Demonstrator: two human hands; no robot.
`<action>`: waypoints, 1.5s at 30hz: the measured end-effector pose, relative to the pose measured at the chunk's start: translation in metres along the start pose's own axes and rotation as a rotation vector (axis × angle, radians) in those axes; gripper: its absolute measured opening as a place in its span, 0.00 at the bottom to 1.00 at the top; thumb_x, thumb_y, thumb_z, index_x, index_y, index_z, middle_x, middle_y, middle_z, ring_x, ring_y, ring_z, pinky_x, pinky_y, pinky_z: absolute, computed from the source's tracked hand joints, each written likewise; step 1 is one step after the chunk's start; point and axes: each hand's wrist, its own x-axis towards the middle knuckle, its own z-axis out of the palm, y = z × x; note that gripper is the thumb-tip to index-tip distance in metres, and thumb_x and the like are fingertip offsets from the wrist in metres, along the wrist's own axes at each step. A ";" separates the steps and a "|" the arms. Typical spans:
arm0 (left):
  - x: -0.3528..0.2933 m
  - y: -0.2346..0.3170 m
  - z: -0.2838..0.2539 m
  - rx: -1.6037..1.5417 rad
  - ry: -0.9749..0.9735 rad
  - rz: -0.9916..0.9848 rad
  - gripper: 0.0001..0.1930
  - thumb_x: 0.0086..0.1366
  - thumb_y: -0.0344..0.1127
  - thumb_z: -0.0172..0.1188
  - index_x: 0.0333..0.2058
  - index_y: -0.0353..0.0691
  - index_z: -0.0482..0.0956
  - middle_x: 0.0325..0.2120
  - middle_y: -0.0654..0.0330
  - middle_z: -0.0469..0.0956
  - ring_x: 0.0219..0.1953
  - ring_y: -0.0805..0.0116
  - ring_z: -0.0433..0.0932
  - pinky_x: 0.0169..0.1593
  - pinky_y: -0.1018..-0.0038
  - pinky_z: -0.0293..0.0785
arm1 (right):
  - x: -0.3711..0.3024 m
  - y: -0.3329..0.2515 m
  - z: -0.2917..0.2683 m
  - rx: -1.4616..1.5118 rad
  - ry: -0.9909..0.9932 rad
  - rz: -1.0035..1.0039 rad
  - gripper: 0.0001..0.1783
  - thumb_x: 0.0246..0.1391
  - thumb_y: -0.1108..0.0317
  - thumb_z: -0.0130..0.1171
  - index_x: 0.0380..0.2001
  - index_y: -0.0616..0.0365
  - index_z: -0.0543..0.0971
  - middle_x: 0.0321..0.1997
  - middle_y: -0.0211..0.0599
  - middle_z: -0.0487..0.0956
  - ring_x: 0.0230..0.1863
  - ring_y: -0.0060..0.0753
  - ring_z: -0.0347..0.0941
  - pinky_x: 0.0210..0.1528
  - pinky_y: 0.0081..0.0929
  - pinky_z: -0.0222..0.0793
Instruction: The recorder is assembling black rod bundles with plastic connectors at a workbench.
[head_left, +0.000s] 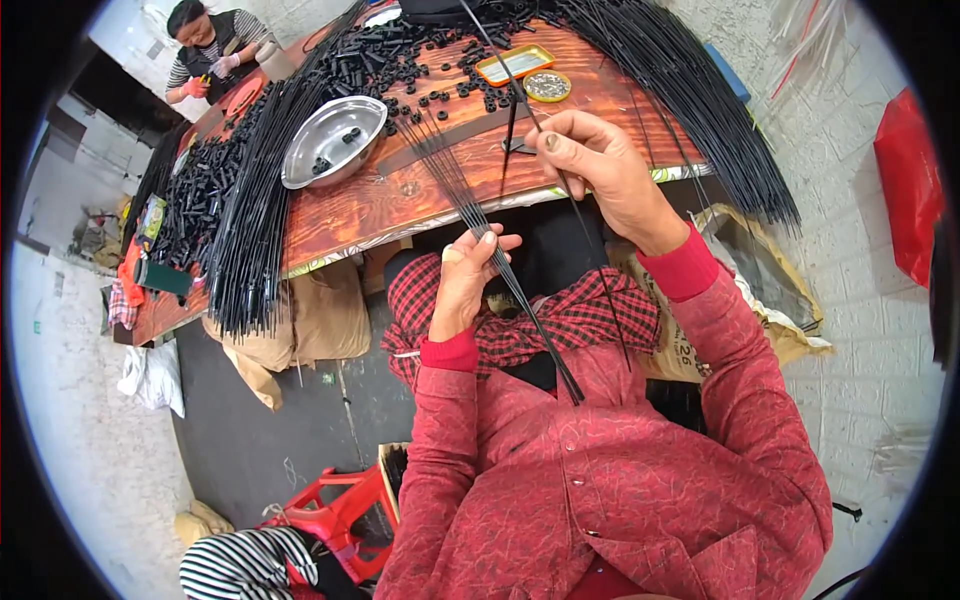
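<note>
My left hand (462, 278) is closed around a small bundle of thin black rods (449, 180), which slants from over the table edge down to my lap. Higher and to the right, my right hand (612, 178) pinches a single long black rod (591, 228) between thumb and fingers. That rod runs from the top of the view down past the bundle's right side, apart from it. Beneath both hands, a red-and-black checked cloth (620, 305) covers my lap.
The wooden table (345, 222) carries heaps of black rods (250, 215), black rings, a metal bowl (352, 118), a yellow tray (498, 80) and a round dish of small metal bits. A sack (790, 285) stands right, a red stool (345, 510) lower left. Another person (212, 50) works far left.
</note>
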 end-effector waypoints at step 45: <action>0.029 0.021 0.017 0.024 0.089 -0.093 0.19 0.75 0.42 0.49 0.52 0.29 0.74 0.47 0.47 0.81 0.31 0.66 0.82 0.25 0.73 0.80 | -0.016 0.161 0.047 0.112 0.061 0.557 0.19 0.71 0.58 0.41 0.44 0.63 0.74 0.30 0.40 0.81 0.21 0.30 0.79 0.18 0.21 0.73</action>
